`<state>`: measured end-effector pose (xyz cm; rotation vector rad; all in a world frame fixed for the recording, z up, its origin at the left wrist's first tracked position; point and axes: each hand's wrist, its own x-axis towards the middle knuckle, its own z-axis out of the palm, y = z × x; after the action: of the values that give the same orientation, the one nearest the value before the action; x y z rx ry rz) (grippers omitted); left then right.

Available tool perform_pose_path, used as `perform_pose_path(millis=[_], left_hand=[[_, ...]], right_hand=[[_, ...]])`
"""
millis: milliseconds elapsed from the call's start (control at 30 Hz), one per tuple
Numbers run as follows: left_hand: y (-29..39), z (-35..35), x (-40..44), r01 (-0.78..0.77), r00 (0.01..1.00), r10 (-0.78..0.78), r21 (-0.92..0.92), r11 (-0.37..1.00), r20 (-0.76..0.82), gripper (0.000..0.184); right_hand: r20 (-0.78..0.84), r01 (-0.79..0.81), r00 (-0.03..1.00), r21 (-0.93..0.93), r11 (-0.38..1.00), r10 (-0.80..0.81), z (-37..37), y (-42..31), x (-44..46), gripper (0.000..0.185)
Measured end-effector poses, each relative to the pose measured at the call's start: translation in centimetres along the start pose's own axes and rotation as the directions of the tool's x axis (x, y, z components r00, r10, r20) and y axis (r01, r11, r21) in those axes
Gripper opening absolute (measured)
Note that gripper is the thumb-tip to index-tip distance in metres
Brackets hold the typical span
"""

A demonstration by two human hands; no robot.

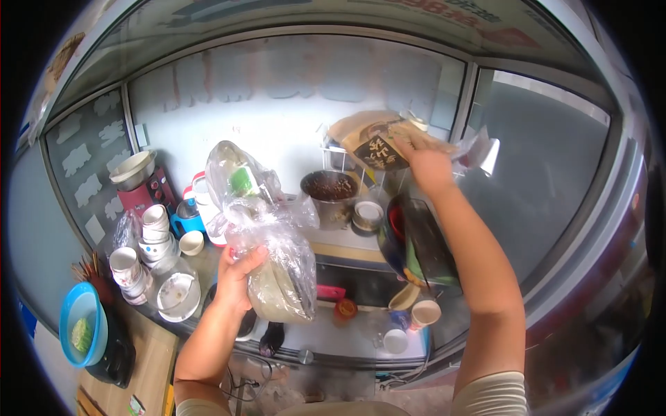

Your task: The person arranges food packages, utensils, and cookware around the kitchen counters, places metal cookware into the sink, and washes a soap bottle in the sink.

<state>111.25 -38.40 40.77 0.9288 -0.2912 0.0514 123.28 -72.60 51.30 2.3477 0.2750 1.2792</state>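
My left hand [238, 277] grips a clear plastic bag [281, 277] with pale contents, its fingers closed on the side. Above and touching it is another clear plastic part with a green patch, and I cannot tell whether it is one bag or two. At the upper right, my right hand [424, 163] is closed on a brown paper package [378, 142] with a dark printed label. Between the hands, further back, stands a metal pot [330, 197] of dark brown food.
Stacked bowls [156, 236] and a clear container [178, 295] stand at the left. A blue basin [83, 324] holds something green. A red appliance [149, 194] bears a pale bowl. Cups [424, 314] are at the lower right, below a dark bag [430, 243].
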Motion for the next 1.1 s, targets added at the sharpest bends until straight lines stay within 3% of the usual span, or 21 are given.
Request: perform_pose_path(millis=[67,100,200,333,400,500,633,700,767,900,967,1067,1100], left_hand=[[0.3,-1.3,1.5,-0.007,1.0,0.007,0.014,1.0,-0.01,0.043],[0.4,-1.8,2.1,-0.01,1.0,0.01,0.014,1.0,-0.016,0.043],[0.4,-3.6,3.7,-0.032,0.997,0.031,-0.004,0.999,-0.066,0.041],[0.0,-7.3,4.8,-0.093,0.973,0.091,0.0,0.996,-0.214,0.043],[0.2,-8.2,4.3,-0.165,0.947,0.155,-0.012,0.986,-0.28,0.042],[0.7,-11.3,2.2,-0.206,0.9,0.199,0.024,0.978,-0.387,0.042],[1.2,-14.6,-1.8,-0.216,0.831,0.265,0.154,0.964,-0.489,0.04],[1.9,-14.4,-4.1,-0.202,0.799,0.294,0.227,0.953,-0.525,0.039],[2.0,-15.4,-6.0,-0.162,0.791,0.277,0.25,0.955,-0.546,0.04],[2.1,-14.0,-8.5,-0.074,0.841,0.238,0.333,0.94,-0.485,0.048],[1.7,-13.1,-9.1,-0.03,0.875,0.195,0.352,0.935,-0.444,0.056],[1.0,-11.4,-9.1,0.021,0.907,0.16,0.422,0.906,-0.39,0.061],[0.6,-11.2,-9.0,0.036,0.923,0.131,0.421,0.906,-0.361,0.062]], right_hand=[[0.088,-0.008,0.996,0.047,0.999,0.004,0.2,0.3,1.3,0.046],[-0.063,0.003,0.998,-0.048,0.999,-0.006,-0.4,0.4,1.8,0.04],[-0.275,-0.05,0.96,0.001,0.999,0.049,-1.7,0.6,3.4,0.043],[-0.392,0.008,0.915,0.261,0.965,0.098,-8.1,-2.6,3.8,0.035],[-0.361,0.08,0.93,0.377,0.923,0.068,-12.2,-5.2,2.6,0.032],[-0.258,0.157,0.966,0.564,0.811,-0.008,-14.6,-7.4,-0.9,0.024],[-0.019,0.124,0.986,0.753,0.646,-0.167,-16.8,-9.0,-7.1,0.012],[0.119,0.072,0.953,0.807,0.586,-0.28,-18.3,-8.8,-10.0,0.032],[0.213,0.007,0.927,0.812,0.584,-0.308,-18.9,-8.1,-12.5,0.03],[0.391,-0.219,0.864,0.859,0.462,-0.316,-17.4,-7.1,-16.3,0.021],[0.467,-0.303,0.822,0.843,0.444,-0.326,-16.4,-8.0,-17.9,0.024],[0.666,-0.627,0.631,0.74,0.244,-0.399,-11.1,-11.5,-22.9,0.028],[0.639,-0.639,0.676,0.757,0.139,-0.368,-9.5,-12.8,-24.7,0.031]])
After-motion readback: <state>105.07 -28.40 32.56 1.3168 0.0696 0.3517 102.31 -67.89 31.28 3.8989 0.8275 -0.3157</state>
